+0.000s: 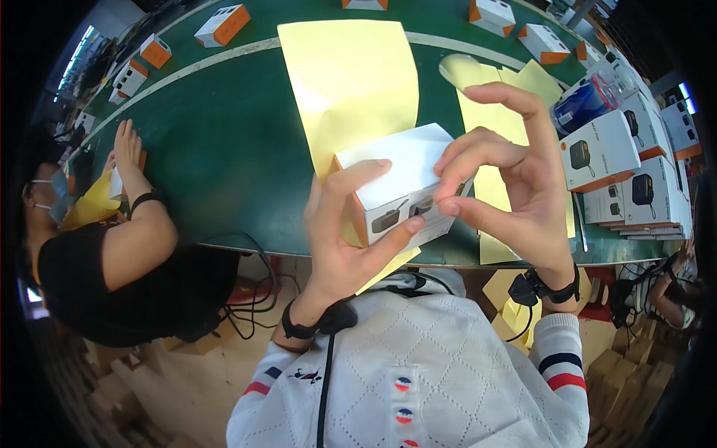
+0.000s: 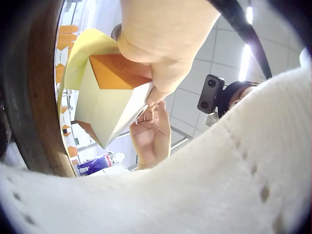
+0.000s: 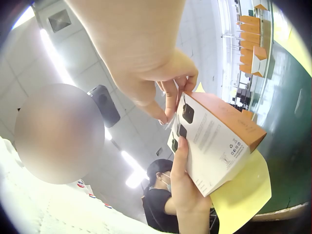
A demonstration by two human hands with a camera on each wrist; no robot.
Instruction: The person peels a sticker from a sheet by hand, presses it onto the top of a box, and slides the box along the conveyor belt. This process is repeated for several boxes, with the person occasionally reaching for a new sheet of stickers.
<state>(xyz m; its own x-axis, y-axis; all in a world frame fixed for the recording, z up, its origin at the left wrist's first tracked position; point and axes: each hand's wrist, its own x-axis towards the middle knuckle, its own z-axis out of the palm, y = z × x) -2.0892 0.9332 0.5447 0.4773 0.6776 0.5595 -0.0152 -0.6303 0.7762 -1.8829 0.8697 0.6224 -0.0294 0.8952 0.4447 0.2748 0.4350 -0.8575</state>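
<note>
A white and orange box (image 1: 407, 160) is held tilted above the green table, printed with dark device pictures (image 3: 187, 113). My left hand (image 1: 336, 239) grips it, fingers over the top and thumb on the printed face. A yellow sheet (image 1: 351, 82) lies against its far and left sides, partly behind that hand. Curled fingers and thumb of my right hand (image 1: 515, 172) pinch at the box's right edge; its index finger is raised. At that fingertip is a clear, roundish piece (image 1: 457, 71), which looks like a sticker. The box's orange end (image 2: 114, 73) faces the left wrist camera.
More yellow sheets (image 1: 489, 224) lie on the green table (image 1: 202, 142) at right. Beyond them are stacked boxes (image 1: 646, 190) and a blue bottle (image 1: 586, 104). Several boxes stand along the far side. A masked person (image 1: 97, 231) works at left. Cables (image 1: 258, 299) hang below the table edge.
</note>
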